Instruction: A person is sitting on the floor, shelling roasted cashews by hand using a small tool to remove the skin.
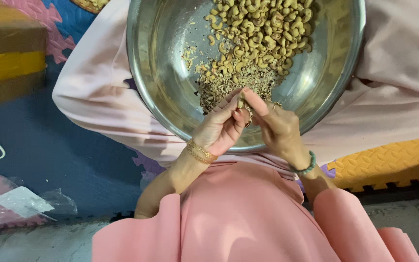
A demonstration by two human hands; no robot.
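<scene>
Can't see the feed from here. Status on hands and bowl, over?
Left hand and right hand pinch one pale cashew nut together. Round steel bowl beneath holds cashews and husk bits. Nothing obstructing.

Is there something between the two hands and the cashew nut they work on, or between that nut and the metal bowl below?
Nothing visible. The left hand and the right hand both pinch the cashew nut directly at their fingertips. It is held just above the metal bowl, over the husk scraps, with open space beneath.

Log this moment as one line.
left hand + right hand: pinch one cashew | over steel bowl | cashews far side, husks near
</scene>
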